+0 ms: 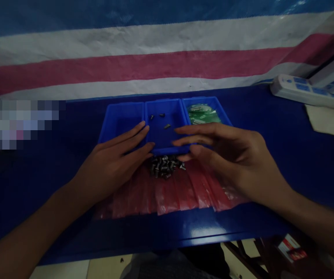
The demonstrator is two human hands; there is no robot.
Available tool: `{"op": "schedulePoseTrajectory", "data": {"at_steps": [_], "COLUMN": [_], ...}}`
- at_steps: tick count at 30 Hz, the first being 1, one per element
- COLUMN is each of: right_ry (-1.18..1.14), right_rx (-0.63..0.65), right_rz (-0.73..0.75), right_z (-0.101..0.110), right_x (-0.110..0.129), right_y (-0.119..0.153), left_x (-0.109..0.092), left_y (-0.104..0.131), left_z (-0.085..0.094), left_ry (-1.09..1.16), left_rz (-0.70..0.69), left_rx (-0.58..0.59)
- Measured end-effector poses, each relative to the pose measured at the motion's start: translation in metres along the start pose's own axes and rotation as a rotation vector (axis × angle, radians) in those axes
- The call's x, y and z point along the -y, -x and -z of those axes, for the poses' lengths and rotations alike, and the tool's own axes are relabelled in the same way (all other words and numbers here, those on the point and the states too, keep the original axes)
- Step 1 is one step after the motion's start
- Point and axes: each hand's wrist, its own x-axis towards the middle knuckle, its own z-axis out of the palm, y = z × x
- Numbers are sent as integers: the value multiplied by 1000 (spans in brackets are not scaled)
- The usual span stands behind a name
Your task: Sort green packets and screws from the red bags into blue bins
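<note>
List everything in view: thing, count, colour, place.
Striped sheet: one, multicoloured, back
Table: one, blue, centre
Trays: three, blue, tabletop
Loose screws: three, mostly dark, middle tray
Screw pile: one, dark, centre
Packet: count unclear, green, right tray
Bags: several, red, table front
Power strip: one, white, right
Flat sheet: one, cream, right
Box: one, red-white, lower right
Floor: one, pale, bottom
Left hand: one, bare, left centre
Right hand: one, bare, right centre
Lap: one, dark, bottom

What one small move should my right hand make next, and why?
I'd probably lower the right hand to the pile of small metal parts and pinch one. The pile lies just in front of the middle blue tray, close to your fingertips, and I see nothing held between thumb and forefinger.
</note>
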Motion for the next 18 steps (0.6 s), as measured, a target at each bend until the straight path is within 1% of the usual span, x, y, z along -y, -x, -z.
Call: {"op": "schedulePoseTrajectory", "data": {"at_steps": [1, 2, 4, 5, 6, 7, 9, 13, 15, 18], "right_ry": [138, 294, 600, 715, 800, 856, 905, 951, 915, 840], "right_rx": [44, 117, 304, 384, 436, 457, 447, 380, 316, 196], "right_rz": [88, 194, 410, 493, 544, 570, 581, 625, 641, 599], "right_z": [1, 1, 1, 1, 0, -1, -3, -5, -5, -3], "right_x": [-2, -4, -9, -12, -15, -17, -20, -21, -21, -21], "right_y": [1, 2, 4, 4, 5, 5, 6, 5, 6, 7], "left_x": [0, 0, 0, 0, 0, 0, 0, 1, 1, 1], "left_y": [0, 1, 1, 1, 1, 1, 1, 2, 2, 1], "left_z": [0, -1, -1, -2, -2, -2, -2, -1, 0, 0], "left_ry": [0, 1, 4, 3, 3, 2, -4, -2, 6, 23], "left_rz": [1, 1, 0, -3, -4, -4, -10, -15, -7, 8], "left_rx": [-2, -5, -2, -3, -1, -2, -2, 7, 14, 19]}}
